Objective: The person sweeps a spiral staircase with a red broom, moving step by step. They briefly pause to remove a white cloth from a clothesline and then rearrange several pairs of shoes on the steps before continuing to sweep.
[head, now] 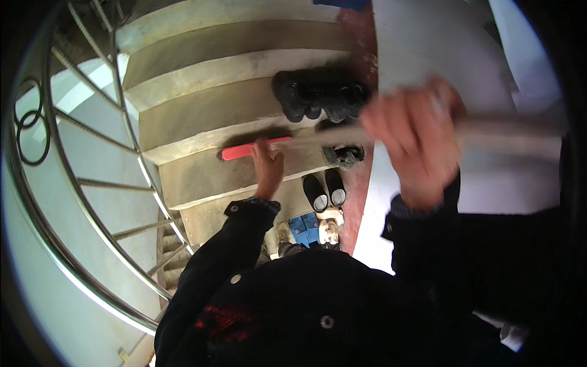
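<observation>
A broom with a red head (236, 152) and a long pale handle (332, 136) lies slantwise across my view, its dark bristles against a concrete step (202, 176). My left hand (268, 172) grips it low down, where the handle meets the red head in view; the fingers cover part of the head. Higher up and closer to the camera, my right hand (415, 137) is closed around the handle, blurred by motion. Beyond it, the handle's upper end runs to the right rim of the picture.
Black shoes (321, 94) stand on a higher step, with dark footwear (346, 156) below. Black slippers (315, 192), blue slippers (305, 229) and pale shoes (330, 229) sit near my feet. A metal railing (130, 133) curves along the left; a white wall (412, 50) borders the right.
</observation>
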`<state>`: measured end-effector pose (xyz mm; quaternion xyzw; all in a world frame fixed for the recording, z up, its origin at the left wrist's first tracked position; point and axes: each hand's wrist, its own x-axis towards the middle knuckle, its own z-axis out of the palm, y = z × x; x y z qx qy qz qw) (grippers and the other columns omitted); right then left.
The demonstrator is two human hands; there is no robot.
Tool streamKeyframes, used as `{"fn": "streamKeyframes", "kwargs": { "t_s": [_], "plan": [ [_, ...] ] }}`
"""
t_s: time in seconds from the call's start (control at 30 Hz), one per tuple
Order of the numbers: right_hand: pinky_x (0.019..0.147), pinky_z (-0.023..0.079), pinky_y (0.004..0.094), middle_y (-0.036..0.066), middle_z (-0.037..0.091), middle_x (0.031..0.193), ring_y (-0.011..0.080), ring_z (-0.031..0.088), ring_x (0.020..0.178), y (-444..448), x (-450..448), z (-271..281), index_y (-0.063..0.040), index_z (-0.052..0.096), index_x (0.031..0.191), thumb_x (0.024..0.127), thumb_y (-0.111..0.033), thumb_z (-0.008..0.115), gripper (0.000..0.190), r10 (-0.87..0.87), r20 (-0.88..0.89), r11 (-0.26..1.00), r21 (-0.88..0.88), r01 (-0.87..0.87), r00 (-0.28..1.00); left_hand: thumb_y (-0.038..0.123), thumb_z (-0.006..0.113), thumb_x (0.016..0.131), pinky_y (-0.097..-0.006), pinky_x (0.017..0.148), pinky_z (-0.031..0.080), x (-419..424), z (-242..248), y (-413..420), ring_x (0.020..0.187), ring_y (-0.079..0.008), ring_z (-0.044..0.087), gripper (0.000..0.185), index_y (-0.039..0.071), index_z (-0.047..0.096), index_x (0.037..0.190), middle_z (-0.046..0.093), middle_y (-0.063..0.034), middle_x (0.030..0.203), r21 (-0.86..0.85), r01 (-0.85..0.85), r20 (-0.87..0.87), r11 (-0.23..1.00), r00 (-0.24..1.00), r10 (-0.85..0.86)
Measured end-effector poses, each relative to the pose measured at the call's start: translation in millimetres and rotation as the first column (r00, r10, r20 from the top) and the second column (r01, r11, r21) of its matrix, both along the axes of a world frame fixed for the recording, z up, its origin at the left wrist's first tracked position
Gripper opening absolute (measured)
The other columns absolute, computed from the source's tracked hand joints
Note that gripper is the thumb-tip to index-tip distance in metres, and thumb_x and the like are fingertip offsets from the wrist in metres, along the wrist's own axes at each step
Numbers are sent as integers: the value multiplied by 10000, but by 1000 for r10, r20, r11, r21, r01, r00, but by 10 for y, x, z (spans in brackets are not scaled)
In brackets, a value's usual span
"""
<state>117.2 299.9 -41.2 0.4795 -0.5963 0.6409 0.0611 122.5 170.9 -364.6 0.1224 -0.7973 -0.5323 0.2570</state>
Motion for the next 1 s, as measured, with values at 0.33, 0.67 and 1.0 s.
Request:
{"fn": "streamKeyframes", "kwargs": {
  "t_s": [0.33,0.67,1.0],
  "plan": [
    [701,488,267,81,632,870,134,593,821,5,-911,-463,21,592,970,789,-218,680,312,-60,270,991,133,25,961,139,596,829,-247,440,324,-409,1405,-680,494,-67,397,143,46,568,723,498,2,599,437,108,-360,893,931,63],
    [641,452,433,209,607,786,325,597,732,2509,-1527,-4391,9,598,763,725,-391,650,405,-796,-192,-39,963,267,574,170,491,918,-234,400,157,82,1561,-1236,421,-46,182,347,111,327,618,228,52,492,467,-220,-306,856,869,390],
    [914,372,443,272,568,1049,387,528,1018,2557,-1876,-5723,12,576,1060,713,-398,592,537,-764,-310,-203,948,245,566,221,431,933,-247,460,170,354,1535,-1311,467,-82,131,415,149,224,580,162,38,507,362,-189,-335,913,887,317]
  ]
}}
